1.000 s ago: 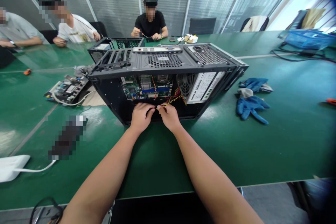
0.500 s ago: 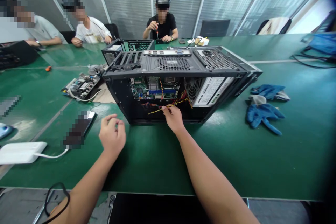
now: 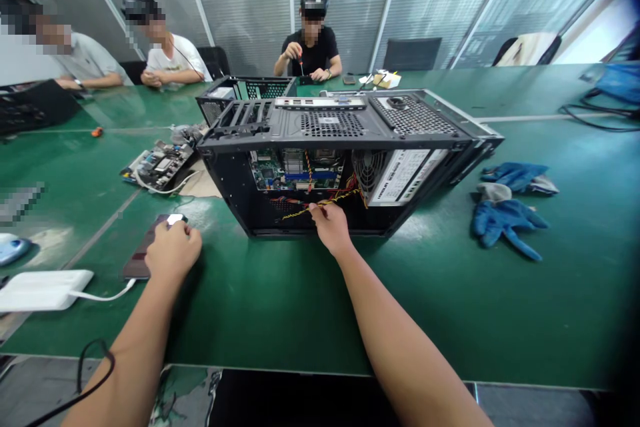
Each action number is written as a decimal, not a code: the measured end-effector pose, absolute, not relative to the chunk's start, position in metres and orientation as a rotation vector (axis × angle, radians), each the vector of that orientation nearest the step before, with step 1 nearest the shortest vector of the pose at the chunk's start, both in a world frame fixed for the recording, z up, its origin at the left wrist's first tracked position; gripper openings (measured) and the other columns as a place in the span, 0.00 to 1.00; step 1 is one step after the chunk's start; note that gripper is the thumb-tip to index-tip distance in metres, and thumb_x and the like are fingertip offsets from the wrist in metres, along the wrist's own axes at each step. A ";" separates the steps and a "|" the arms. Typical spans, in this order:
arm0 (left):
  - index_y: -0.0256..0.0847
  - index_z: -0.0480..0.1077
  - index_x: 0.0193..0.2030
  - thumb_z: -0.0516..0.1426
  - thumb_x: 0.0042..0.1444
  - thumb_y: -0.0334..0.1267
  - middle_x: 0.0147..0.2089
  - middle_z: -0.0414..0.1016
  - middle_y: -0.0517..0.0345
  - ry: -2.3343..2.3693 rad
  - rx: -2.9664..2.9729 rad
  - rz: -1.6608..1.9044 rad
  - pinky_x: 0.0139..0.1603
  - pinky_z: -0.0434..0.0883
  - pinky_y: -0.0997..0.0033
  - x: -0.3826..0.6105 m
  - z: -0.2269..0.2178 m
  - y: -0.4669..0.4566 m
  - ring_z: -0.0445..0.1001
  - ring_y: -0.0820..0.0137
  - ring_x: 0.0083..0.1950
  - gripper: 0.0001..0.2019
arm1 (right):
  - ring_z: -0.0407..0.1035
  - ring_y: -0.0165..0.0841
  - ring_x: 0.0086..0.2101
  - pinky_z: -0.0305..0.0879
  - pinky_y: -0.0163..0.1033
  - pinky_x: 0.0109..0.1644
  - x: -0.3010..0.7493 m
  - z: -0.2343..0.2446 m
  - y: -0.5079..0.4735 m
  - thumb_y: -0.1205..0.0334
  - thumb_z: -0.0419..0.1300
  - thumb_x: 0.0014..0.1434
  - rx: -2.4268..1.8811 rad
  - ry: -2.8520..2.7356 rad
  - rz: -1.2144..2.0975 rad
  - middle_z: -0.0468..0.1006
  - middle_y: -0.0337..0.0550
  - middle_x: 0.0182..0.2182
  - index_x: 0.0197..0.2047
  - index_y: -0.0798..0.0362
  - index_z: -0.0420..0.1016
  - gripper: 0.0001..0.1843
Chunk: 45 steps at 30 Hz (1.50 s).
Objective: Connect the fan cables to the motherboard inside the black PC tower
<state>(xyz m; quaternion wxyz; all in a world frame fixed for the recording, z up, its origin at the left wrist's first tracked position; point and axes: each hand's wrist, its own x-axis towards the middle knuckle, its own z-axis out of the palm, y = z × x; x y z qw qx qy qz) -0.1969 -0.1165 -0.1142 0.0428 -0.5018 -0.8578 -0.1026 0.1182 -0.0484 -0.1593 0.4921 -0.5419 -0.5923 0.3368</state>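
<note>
A dark metal computer case [image 3: 270, 123] lies in front of me with its side open, showing a green motherboard [image 3: 267, 177] and a labelled power supply [image 3: 400, 177]. My right hand [image 3: 330, 223] reaches into its lower opening, fingers closed on a bundle of wires [image 3: 343, 197], among them a yellow-and-black twisted pair. To the left, my left hand [image 3: 174, 248] is over a phone [image 3: 136, 268], knuckles up and fingers curled. Its fingertips are hidden, so whether they touch the phone or hold something small cannot be told.
A white power bank [image 3: 47, 290] is cabled to the phone. Blue gloves [image 3: 505, 213] lie right of the case; a loose circuit board [image 3: 163, 163] lies left. Behind stands another case frame [image 3: 250, 85]. Three people sit across the green table [image 3: 500, 320], one holding a screwdriver [image 3: 301, 61].
My left hand has moved left and down, from beside the case to over the phone. My right hand stays at the wires. One person across the table has brought their hands together.
</note>
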 end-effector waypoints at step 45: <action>0.42 0.75 0.35 0.55 0.62 0.34 0.34 0.80 0.59 -1.558 -2.683 -1.292 0.39 0.72 0.70 -0.026 -0.150 -0.045 0.77 0.69 0.35 0.07 | 0.67 0.33 0.27 0.61 0.37 0.31 0.123 -0.157 -0.047 0.50 0.53 0.59 -1.197 -1.404 0.901 0.72 0.40 0.25 0.28 0.51 0.68 0.15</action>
